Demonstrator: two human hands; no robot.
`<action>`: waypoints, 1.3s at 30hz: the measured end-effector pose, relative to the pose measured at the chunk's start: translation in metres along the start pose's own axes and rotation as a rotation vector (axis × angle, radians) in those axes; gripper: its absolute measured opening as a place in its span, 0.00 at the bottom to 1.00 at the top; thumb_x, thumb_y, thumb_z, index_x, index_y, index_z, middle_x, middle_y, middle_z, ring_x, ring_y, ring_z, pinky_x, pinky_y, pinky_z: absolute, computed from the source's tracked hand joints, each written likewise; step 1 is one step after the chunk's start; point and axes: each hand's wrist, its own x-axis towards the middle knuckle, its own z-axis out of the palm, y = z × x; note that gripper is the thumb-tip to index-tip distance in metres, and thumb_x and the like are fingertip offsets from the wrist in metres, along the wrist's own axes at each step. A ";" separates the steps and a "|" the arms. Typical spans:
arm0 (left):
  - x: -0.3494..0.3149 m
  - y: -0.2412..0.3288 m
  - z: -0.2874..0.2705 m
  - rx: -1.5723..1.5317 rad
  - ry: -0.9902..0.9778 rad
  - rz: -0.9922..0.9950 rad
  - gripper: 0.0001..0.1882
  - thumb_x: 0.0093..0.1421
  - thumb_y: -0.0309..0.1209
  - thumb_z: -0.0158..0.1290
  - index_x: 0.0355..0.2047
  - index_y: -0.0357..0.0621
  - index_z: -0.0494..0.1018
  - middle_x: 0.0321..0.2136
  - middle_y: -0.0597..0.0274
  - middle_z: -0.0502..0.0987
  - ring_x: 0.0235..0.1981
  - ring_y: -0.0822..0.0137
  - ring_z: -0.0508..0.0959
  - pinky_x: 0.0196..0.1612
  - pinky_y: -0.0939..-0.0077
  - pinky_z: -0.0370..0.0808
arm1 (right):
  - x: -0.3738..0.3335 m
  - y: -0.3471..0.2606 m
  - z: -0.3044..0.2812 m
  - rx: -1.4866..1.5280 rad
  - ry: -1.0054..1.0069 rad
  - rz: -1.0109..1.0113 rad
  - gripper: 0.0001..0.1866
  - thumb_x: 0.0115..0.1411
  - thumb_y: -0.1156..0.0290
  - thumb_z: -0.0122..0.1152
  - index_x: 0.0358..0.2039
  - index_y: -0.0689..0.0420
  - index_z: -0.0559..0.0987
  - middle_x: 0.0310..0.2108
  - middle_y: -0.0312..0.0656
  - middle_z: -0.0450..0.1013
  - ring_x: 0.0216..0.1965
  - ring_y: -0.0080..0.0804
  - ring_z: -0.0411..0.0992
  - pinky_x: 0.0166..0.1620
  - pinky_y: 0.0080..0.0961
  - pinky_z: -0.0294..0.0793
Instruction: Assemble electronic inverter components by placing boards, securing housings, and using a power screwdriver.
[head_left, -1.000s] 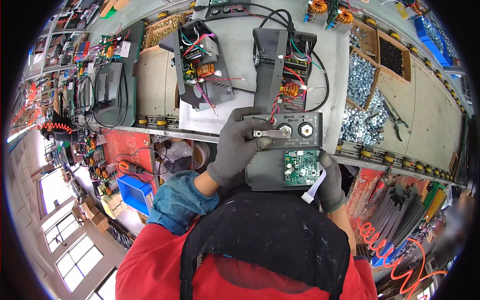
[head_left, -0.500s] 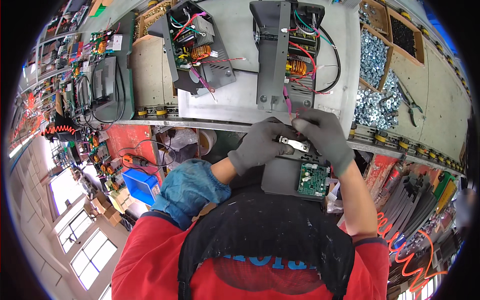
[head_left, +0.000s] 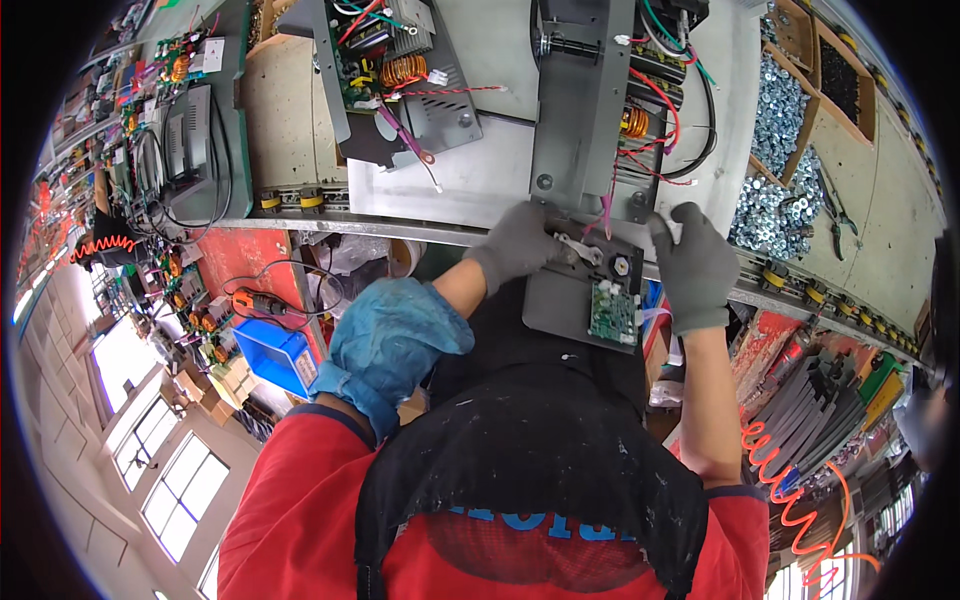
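My left hand (head_left: 515, 248), in a grey glove, is closed at the upper edge of a dark grey metal panel (head_left: 555, 305). At its fingertips is a short silver metal piece (head_left: 578, 249) that looks like a small spanner. A green circuit board (head_left: 612, 314) is fixed to the panel's lower right, with a round light-coloured part (head_left: 621, 266) above it. Over the panel hangs a purple-sleeved cable (head_left: 606, 212) from the dark metal chassis (head_left: 575, 130). Beside the panel's right edge, my right hand (head_left: 700, 268), also gloved, has thumb and fingers apart with nothing visible between them.
A second chassis (head_left: 435, 115) with wires and a copper coil lies to the left on the white board (head_left: 440, 205). Loose silver fasteners (head_left: 775, 220) and pliers (head_left: 832, 215) lie on the right. Below the bench's left side are an orange power tool (head_left: 258, 302) and blue bin (head_left: 270, 352).
My right hand has come away from the panel toward the right, and its fingers have parted. The round part on the panel is uncovered. My left hand stays at the panel; the view has shifted slightly.
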 end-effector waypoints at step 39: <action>-0.002 0.008 -0.022 -0.107 0.035 -0.060 0.21 0.47 0.28 0.66 0.43 0.37 0.80 0.42 0.52 0.82 0.42 0.62 0.81 0.47 0.72 0.76 | 0.023 0.026 0.027 0.837 -0.403 -0.161 0.11 0.60 0.78 0.61 0.43 0.64 0.77 0.40 0.40 0.77 0.40 0.22 0.74 0.46 0.21 0.73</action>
